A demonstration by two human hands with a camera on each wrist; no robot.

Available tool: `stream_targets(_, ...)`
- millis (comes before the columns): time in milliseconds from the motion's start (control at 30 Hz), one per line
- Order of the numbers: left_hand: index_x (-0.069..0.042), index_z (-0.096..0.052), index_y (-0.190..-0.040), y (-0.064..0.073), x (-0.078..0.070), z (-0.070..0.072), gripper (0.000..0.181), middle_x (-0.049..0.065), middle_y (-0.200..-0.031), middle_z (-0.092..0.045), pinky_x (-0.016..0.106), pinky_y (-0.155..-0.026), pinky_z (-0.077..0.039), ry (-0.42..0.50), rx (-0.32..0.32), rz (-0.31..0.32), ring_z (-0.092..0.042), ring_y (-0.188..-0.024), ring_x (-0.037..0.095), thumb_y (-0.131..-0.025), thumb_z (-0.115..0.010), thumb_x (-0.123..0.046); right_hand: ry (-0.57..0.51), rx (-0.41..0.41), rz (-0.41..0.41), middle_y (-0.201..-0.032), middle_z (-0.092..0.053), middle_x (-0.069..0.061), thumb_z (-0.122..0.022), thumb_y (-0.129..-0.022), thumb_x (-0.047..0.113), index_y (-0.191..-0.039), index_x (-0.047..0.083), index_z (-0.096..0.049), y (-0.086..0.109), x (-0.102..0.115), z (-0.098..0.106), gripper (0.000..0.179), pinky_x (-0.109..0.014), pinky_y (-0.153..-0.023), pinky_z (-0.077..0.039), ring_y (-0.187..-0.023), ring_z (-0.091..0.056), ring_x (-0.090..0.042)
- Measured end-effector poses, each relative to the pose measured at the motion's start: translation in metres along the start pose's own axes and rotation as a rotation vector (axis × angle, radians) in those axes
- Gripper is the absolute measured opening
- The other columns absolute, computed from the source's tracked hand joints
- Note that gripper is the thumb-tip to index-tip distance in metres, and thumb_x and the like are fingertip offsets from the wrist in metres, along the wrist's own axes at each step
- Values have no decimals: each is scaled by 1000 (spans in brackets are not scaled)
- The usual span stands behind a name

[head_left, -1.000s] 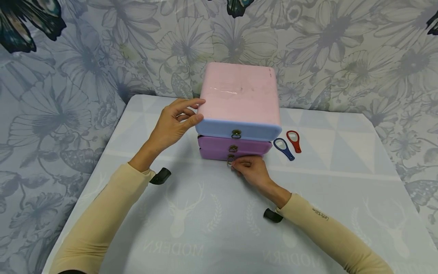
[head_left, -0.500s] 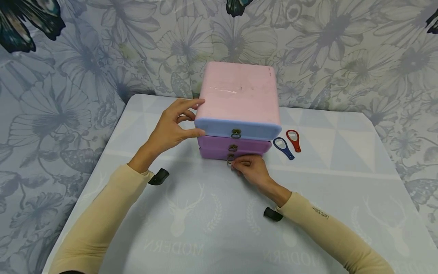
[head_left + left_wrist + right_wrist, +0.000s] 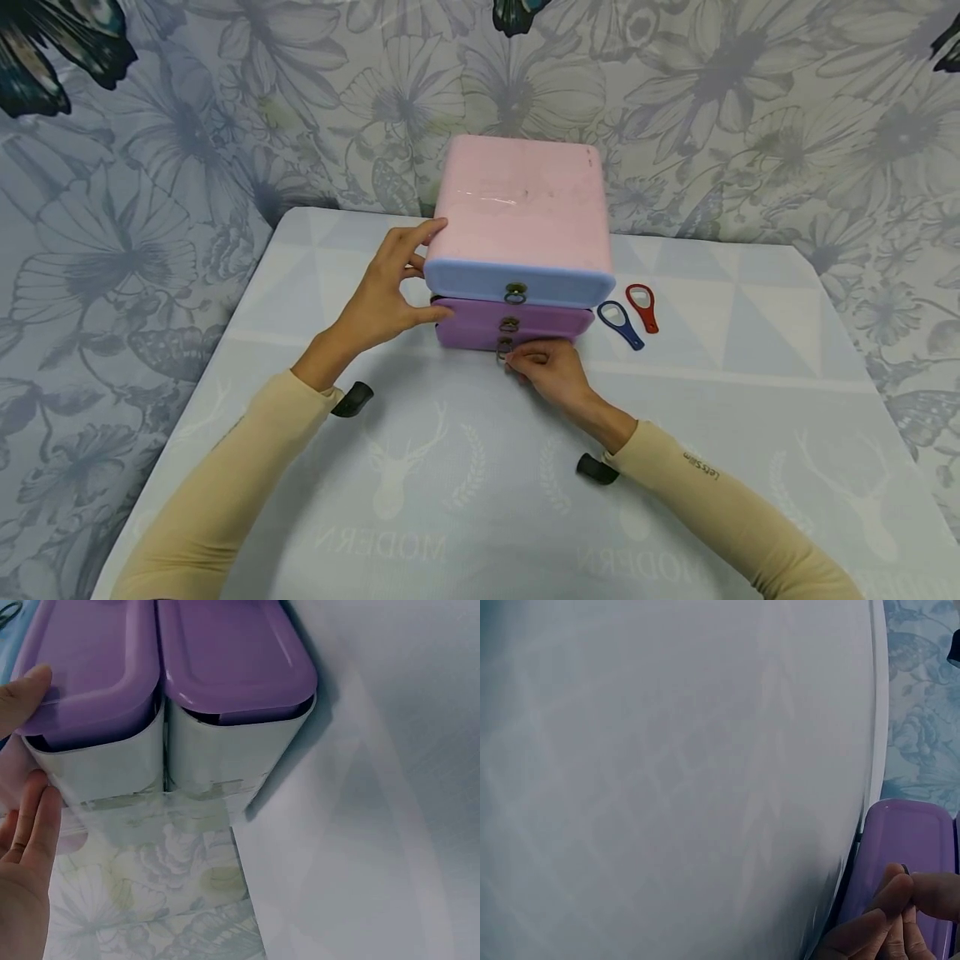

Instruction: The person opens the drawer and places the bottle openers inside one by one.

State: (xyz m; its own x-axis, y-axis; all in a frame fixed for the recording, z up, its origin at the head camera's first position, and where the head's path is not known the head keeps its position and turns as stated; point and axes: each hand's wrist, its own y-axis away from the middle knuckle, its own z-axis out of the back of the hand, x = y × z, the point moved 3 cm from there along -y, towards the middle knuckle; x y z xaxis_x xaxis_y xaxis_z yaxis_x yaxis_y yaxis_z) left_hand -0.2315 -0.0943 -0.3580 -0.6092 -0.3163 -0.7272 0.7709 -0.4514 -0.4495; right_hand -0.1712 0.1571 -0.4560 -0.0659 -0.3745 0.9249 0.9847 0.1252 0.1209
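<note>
A small drawer unit (image 3: 521, 200) with a pink top stands on the table, with a blue drawer (image 3: 465, 279) uppermost and two purple drawers below. My left hand (image 3: 375, 296) rests at its left side, fingers extended along the wall. The left thumb (image 3: 26, 697) touches the front of the middle purple drawer (image 3: 472, 315). My right hand (image 3: 555, 367) pinches the metal ring pull (image 3: 503, 352) of the bottom purple drawer (image 3: 461, 339) between thumb and fingers. In the right wrist view only a dark bit of the pull shows above the fingertips.
Right of the unit lie a blue tool (image 3: 621, 325) and a red tool (image 3: 643, 308), both small with looped heads. The white patterned table (image 3: 480, 500) meets a flower-printed wall (image 3: 712, 125) close behind the unit.
My left thumb has moved down from the unit's top edge, past the blue drawer, onto the middle purple drawer's front. The right hand stays at the ring pull, and the drawers look unmoved.
</note>
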Motion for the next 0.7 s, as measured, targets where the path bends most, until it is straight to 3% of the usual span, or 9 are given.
stream_targets(333, -27, -34, -156, 0, 1, -2, 107, 14, -134, -42, 34, -95, -56, -33, -25, -21, -60, -90, 17, -68, -92, -5, 24, 19, 37, -87, -75, -21, -67, -95, 9, -98, -3, -77, 5, 2, -1, 16, -18, -58, -47, -69, -66, -23)
stream_targets(567, -28, -34, -156, -1, 1, -1, 107, 14, -134, -42, 36, -95, -56, -40, -25, -9, -60, -91, 17, -68, -92, -6, 37, 47, 32, -91, -71, -31, -61, -96, 0, -100, -14, -73, 24, 35, -1, 18, -16, -59, -45, -75, -65, -41)
stream_targets(700, -27, -34, -156, 0, 1, -1, 107, 14, -134, -42, 36, -94, -56, -40, -28, -14, -60, -90, 17, -69, -92, -6, 38, 45, 18, -92, -73, -29, -62, -96, 2, -101, -11, -74, 19, 16, -4, 18, -17, -58, -45, -75, -66, -40)
